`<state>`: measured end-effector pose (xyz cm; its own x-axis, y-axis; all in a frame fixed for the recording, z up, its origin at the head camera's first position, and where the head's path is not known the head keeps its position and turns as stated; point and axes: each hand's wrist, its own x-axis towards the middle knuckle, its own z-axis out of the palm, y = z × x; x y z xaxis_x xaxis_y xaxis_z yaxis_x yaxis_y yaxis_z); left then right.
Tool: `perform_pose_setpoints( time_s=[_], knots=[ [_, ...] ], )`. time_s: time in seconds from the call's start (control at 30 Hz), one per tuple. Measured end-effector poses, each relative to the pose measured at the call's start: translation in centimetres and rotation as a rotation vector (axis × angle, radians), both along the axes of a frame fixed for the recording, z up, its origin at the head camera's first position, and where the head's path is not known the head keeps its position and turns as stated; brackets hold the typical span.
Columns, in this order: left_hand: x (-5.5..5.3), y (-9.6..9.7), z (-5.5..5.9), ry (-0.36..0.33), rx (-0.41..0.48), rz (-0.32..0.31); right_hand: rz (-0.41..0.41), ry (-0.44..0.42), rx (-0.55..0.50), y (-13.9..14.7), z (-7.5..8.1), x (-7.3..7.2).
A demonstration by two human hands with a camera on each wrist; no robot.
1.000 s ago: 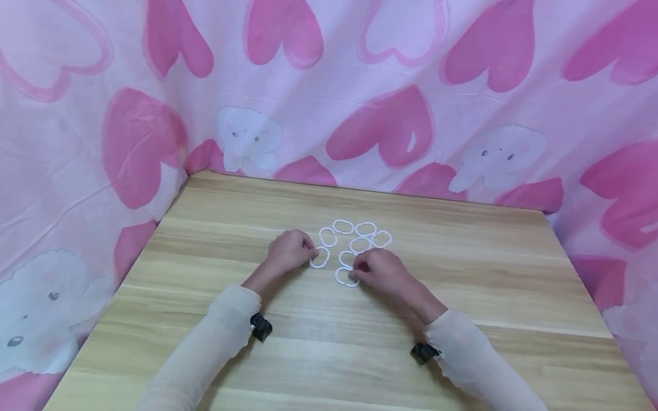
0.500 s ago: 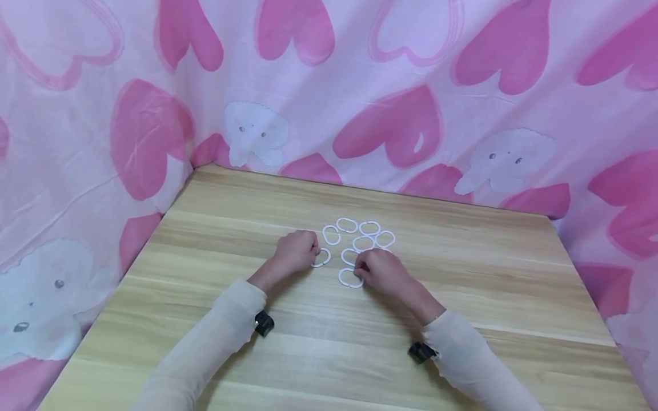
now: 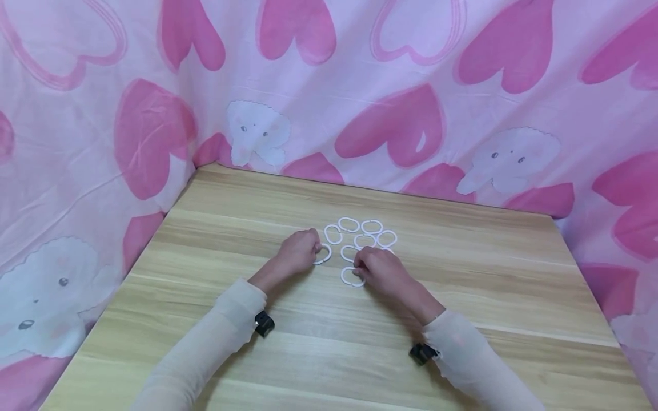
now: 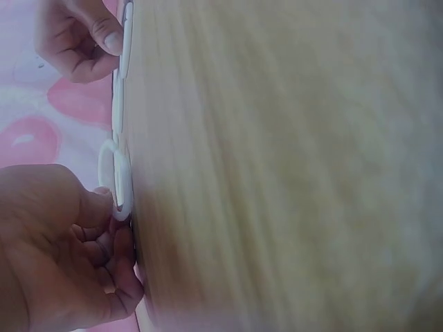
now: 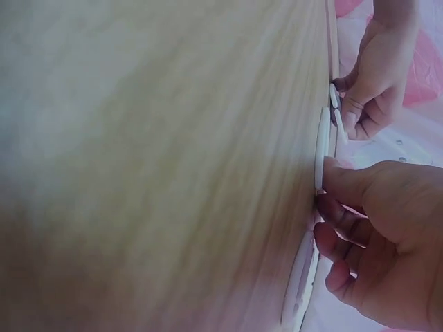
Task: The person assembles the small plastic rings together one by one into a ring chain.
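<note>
My left hand (image 3: 300, 251) pinches the left edge of a white oval curtain ring (image 3: 329, 256) between thumb and fingers. In the left wrist view this ring (image 4: 126, 173) stands tilted up from the tabletop. My right hand (image 3: 384, 271) pinches the right end of the nearest white ring (image 3: 343, 278); the right wrist view has that ring (image 5: 321, 149) edge-on against the wood, thumb at its end. Beyond the hands, several like rings lie flat, among them a far-left one (image 3: 326, 235), a back one (image 3: 349, 218) and a right one (image 3: 396, 238). My right hand partly covers some rings.
The wooden table (image 3: 329, 354) has a light grain. Pink heart-patterned cloth (image 3: 308, 103) hangs along its back and both sides. Each sleeved wrist carries a small black device, one on the left (image 3: 264, 323) and one on the right (image 3: 422, 353).
The head view has shifted slightly. My left fingers now cover more of their ring's left side. The right hand keeps its place at the nearest ring, and the other rings lie as before.
</note>
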<state>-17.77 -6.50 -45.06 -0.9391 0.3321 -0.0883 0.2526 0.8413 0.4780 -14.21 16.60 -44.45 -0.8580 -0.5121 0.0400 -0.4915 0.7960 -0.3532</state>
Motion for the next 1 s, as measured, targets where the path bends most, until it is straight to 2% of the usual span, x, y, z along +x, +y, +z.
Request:
perform_pose_setpoints(
  time_s=[0.37,0.77,1.0],
  knots=[
    [0.02,-0.23,-0.26,-0.013,0.134,-0.003,0.012,0.021,0.011,0.1,-0.14,0.09],
    [0.19,-0.66,0.21,-0.074,0.243,0.042,0.003,-0.055,-0.179,0.36,0.49,0.22],
    [0.26,-0.84,0.25,-0.082,0.279,0.043,0.003,-0.042,-0.187,0.49,0.46,0.18]
  ],
)
